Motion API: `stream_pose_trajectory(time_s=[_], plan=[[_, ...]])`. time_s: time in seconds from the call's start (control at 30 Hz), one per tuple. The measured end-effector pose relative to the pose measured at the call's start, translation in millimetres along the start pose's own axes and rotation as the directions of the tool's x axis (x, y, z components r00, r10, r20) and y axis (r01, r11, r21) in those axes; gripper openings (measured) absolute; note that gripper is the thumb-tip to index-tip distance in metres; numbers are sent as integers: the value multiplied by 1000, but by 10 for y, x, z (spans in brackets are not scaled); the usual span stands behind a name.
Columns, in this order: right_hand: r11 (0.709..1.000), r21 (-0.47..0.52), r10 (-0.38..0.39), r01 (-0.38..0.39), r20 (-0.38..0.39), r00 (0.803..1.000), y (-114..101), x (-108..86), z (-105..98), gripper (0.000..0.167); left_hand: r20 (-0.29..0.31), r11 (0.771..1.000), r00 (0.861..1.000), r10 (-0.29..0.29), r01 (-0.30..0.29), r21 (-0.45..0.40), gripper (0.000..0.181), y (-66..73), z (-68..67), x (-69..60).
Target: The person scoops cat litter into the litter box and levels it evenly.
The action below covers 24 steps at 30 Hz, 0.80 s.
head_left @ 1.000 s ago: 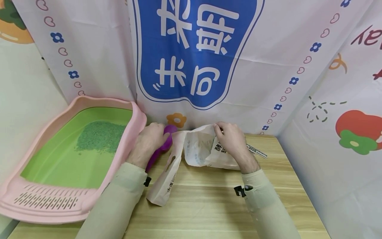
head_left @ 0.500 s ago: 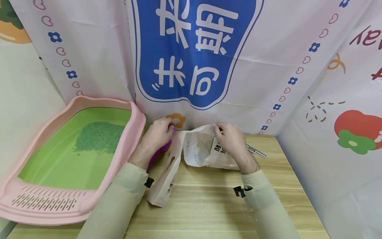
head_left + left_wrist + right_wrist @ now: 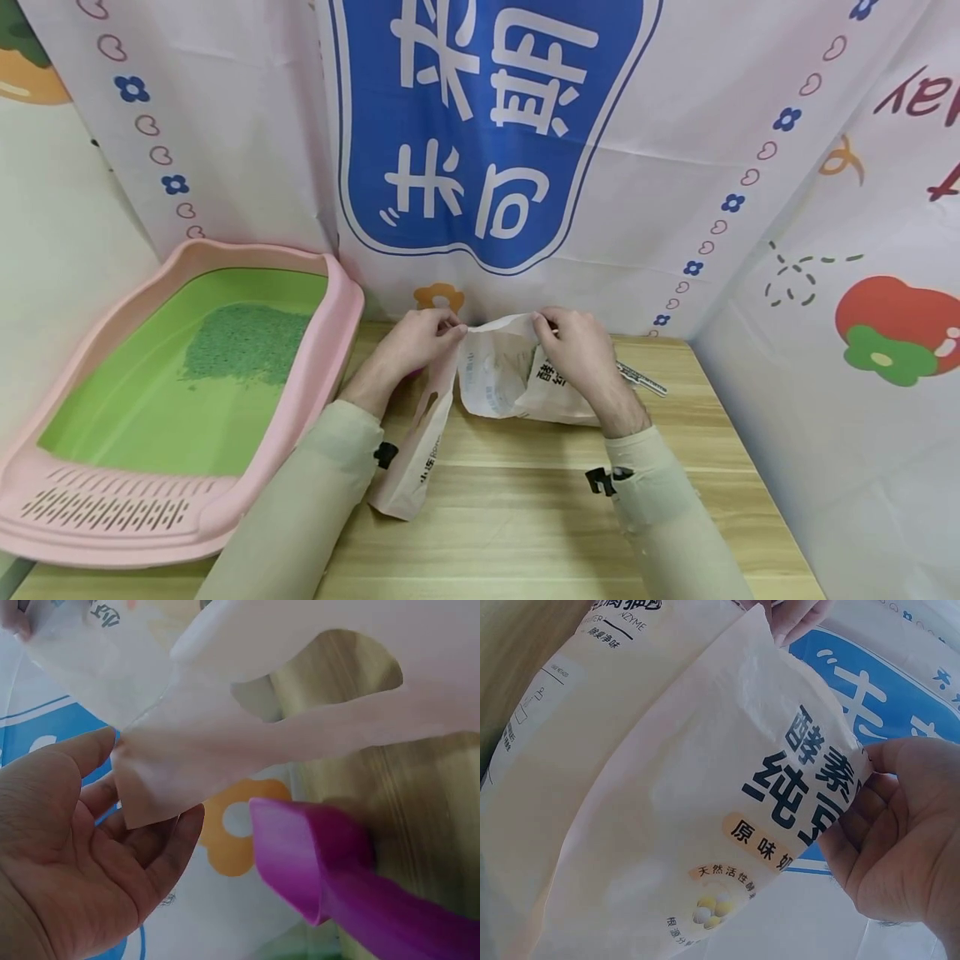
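A pale pink cat litter bag [image 3: 558,408] with black lettering lies at the back of the table, its mouth spread between both hands. My left hand [image 3: 416,346] pinches the left end of its top edge; in the left wrist view the thumb is at the paper's corner, fingers behind. My right hand [image 3: 577,350] pinches the right part of the edge. A flap [image 3: 420,467] with a handle hole hangs from the left side towards me. The purple scoop [image 3: 315,855], close by my left hand in the left wrist view, is mostly hidden in the head view.
A pink litter box [image 3: 300,417] with a green inside stands on the left, holding a patch of green litter [image 3: 243,346]. A white strip with dark marks [image 3: 641,379] sticks out beyond the right hand. A printed cloth [image 3: 637,225] hangs directly behind the table [image 3: 517,517].
My left hand has left the purple scoop, lifted, and moved right to pinch the bag's edge. The right hand keeps its hold on the bag.
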State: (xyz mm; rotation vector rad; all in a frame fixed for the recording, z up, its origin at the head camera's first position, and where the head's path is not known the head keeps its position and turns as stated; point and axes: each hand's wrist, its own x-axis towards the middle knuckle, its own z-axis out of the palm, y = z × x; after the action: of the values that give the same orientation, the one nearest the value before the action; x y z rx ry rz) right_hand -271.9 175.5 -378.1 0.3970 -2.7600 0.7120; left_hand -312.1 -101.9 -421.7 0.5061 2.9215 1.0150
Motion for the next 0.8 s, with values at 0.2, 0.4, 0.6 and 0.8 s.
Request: stream_pose_trajectory(time_s=[0.2, 0.4, 0.6, 0.8], plan=[[1000, -3, -15, 15, 10, 1000, -2, -19, -4, 34, 20, 998, 1000, 16, -15, -59, 34, -51, 38, 80], [1000, 6, -26, 26, 10, 1000, 23, -38, -12, 35, -18, 991, 1000, 2, -4, -136, 31, -72, 25, 146], [998, 58, -10, 9, 19, 1000, 45, -70, -45, 37, -57, 966, 996, -72, 56, -253, 32, -49, -2, 174], [991, 134, 16, -17, 8, 1000, 72, -93, -94, 36, -82, 932, 988, -134, 97, -349, 34, 14, -49, 164]])
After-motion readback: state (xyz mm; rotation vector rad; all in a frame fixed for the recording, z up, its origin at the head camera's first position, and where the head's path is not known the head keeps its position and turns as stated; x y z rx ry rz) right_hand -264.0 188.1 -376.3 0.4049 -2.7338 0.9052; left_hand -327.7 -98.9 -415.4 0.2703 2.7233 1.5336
